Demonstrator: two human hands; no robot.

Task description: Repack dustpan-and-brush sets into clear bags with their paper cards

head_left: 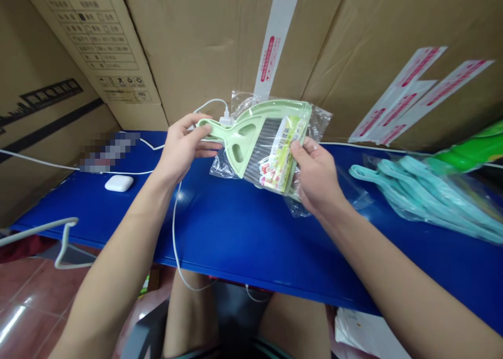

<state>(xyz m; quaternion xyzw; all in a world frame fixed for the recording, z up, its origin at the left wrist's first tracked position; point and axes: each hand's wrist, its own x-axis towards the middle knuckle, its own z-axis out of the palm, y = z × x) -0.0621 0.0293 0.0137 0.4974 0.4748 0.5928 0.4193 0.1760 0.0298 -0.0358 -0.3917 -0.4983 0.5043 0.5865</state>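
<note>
Above the blue table, both hands hold up a light green dustpan point(251, 126) with a grey-bristled brush point(262, 149) lying in it. A clear plastic bag surrounds the set, and a printed label point(281, 152) covers part of the bristles. My left hand point(184, 144) grips the handle end, thumb on top and fingers underneath. At the wide end, my right hand point(316, 173) pinches the edge beside the label, its other fingers partly hidden behind. Several turquoise dustpan sets point(424, 188) in clear bags lie to the right of my right hand.
Large cardboard boxes point(220, 39) stand along the back of the blue table point(243, 238). A white earbud case point(119, 183), white cables point(175, 233) and a white charger point(226, 120) are on the left half. A green package point(471, 147) is at right; a white metal rod point(39, 230) juts in at left.
</note>
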